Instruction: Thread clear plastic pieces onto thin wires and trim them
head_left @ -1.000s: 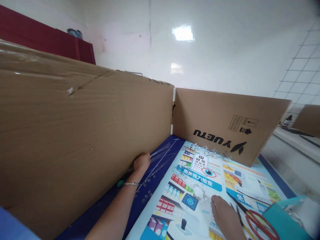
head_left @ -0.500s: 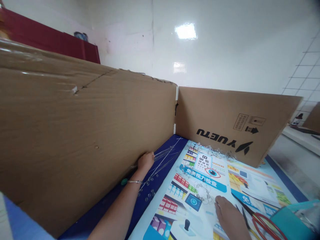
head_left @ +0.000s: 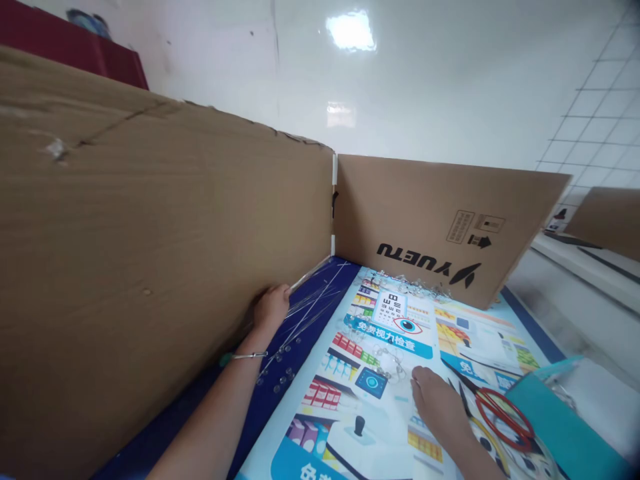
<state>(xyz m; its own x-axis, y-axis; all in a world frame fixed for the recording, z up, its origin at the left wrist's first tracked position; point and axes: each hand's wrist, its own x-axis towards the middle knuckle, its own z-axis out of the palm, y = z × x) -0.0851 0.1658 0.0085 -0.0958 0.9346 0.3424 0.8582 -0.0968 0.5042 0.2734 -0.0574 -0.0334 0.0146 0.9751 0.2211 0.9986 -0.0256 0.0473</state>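
The left hand [head_left: 273,307] is low by the big left cardboard wall [head_left: 190,220]; its fingers are pinched together on thin clear strings [head_left: 311,270] that run to the far corner; small clear beads [head_left: 281,375] lie on the blue strip [head_left: 255,423] near its wrist; the right hand [head_left: 437,403] rests on the bright printed sheet [head_left: 390,433], fingers curled, and I cannot tell if they hold anything; red-handled scissors [head_left: 487,405] lie beside it; the teal case [head_left: 565,437], near right, has something shiny inside, too blurry to name.
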